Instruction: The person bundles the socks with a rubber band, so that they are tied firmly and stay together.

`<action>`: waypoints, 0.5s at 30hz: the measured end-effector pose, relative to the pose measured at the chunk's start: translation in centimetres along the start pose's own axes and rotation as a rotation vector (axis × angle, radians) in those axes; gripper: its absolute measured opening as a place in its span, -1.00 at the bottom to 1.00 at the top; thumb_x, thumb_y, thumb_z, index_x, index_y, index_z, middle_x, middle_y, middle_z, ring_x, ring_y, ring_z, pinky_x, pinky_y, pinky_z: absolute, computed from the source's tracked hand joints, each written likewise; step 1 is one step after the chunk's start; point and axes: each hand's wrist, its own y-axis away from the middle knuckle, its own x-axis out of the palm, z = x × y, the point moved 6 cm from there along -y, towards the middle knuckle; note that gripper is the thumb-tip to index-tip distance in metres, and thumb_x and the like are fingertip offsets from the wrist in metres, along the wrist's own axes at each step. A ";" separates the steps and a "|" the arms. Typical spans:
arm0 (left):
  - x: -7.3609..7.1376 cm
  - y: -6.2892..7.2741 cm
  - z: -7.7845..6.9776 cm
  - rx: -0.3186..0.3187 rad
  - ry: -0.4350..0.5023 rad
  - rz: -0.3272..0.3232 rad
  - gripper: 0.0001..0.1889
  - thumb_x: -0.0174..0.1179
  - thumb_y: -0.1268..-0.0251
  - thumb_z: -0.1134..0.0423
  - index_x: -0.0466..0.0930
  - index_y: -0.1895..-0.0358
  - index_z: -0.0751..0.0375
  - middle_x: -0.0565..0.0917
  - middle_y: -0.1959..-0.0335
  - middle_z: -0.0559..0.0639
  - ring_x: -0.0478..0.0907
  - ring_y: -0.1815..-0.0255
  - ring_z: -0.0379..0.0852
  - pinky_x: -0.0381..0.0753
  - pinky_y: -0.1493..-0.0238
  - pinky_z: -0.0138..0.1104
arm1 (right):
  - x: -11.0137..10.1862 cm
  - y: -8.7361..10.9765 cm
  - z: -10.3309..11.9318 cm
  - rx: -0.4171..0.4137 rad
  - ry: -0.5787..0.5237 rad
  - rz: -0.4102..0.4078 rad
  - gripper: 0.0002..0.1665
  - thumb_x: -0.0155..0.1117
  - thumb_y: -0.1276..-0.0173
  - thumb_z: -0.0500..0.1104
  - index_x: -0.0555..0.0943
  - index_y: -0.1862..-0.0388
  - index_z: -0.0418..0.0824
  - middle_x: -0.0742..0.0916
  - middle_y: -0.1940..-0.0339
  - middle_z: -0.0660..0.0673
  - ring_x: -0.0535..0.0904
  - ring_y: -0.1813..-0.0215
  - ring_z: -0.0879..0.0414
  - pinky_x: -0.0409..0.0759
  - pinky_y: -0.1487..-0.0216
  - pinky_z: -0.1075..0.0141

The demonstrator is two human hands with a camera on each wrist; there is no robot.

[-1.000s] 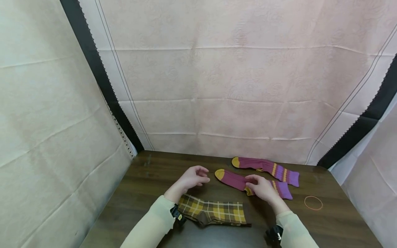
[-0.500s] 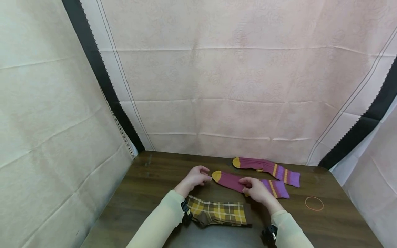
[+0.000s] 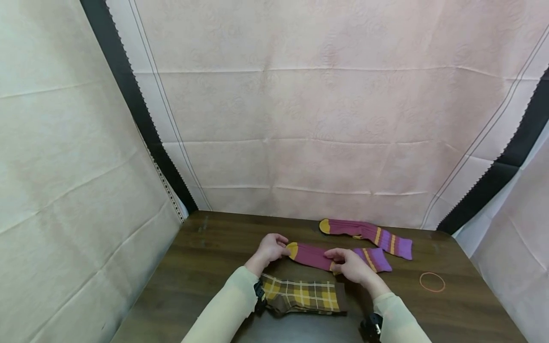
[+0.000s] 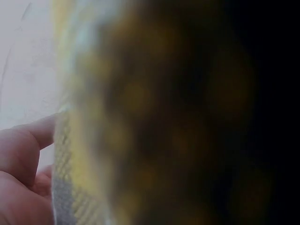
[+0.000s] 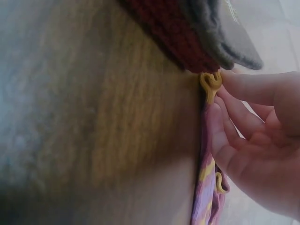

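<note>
From here, the right hand (image 3: 351, 267) covers the middle of the near purple sock (image 3: 310, 257). I can't tell whether the left hand (image 3: 269, 251) pinches its yellow toe (image 3: 293, 250) or merely touches it. The left wrist's black strap (image 3: 259, 296) hides the plaid sock's (image 3: 304, 293) left end. In the left wrist view, plaid knit blurs into darkness, concealing fingertips; in the right wrist view, a grey cuff (image 5: 229, 33) runs off the top, the striped leg (image 5: 204, 192) off the bottom. Left sleeve (image 3: 227, 307), right sleeve (image 3: 401, 318) and table (image 3: 171, 286) are cut off below.
</note>
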 end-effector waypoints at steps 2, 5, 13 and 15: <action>0.1 0.0 0.0 0.006 -0.037 -0.014 -0.65 0.51 -0.20 0.52 0.71 -0.06 0.42 0.69 0.24 0.07 0.61 0.29 -0.08 0.69 0.25 -0.25 | 0.0 0.0 0.0 -0.004 -0.003 0.004 -0.62 0.33 -0.50 -0.41 0.72 -0.25 -0.22 0.76 -0.16 -0.11 0.61 -0.24 -0.15 0.55 -0.29 -0.20; 0.1 -0.1 0.1 0.010 -0.086 -0.035 -0.69 0.52 -0.15 0.54 0.75 0.02 0.40 0.70 0.28 0.05 0.61 0.29 -0.09 0.67 0.25 -0.28 | 0.0 0.1 -0.1 -0.006 -0.011 0.010 -0.62 0.33 -0.52 -0.40 0.71 -0.26 -0.21 0.76 -0.17 -0.12 0.61 -0.26 -0.15 0.55 -0.29 -0.19; 0.1 -0.1 0.0 0.017 -0.140 -0.048 -0.72 0.55 -0.09 0.54 0.78 0.10 0.38 0.70 0.33 0.04 0.60 0.31 -0.11 0.67 0.24 -0.27 | -0.5 0.1 -0.6 -0.045 -0.053 0.008 -0.64 0.28 -0.57 -0.37 0.69 -0.28 -0.24 0.76 -0.21 -0.18 0.62 -0.27 -0.17 0.65 -0.21 -0.02; 0.1 -0.1 -0.1 0.017 -0.151 -0.049 -0.73 0.55 -0.09 0.53 0.79 0.11 0.38 0.70 0.34 0.03 0.60 0.32 -0.11 0.66 0.25 -0.27 | -0.9 0.1 -0.8 -0.042 -0.075 -0.017 -0.66 0.28 -0.58 -0.37 0.69 -0.27 -0.24 0.76 -0.20 -0.19 0.64 -0.26 -0.16 0.68 -0.16 0.04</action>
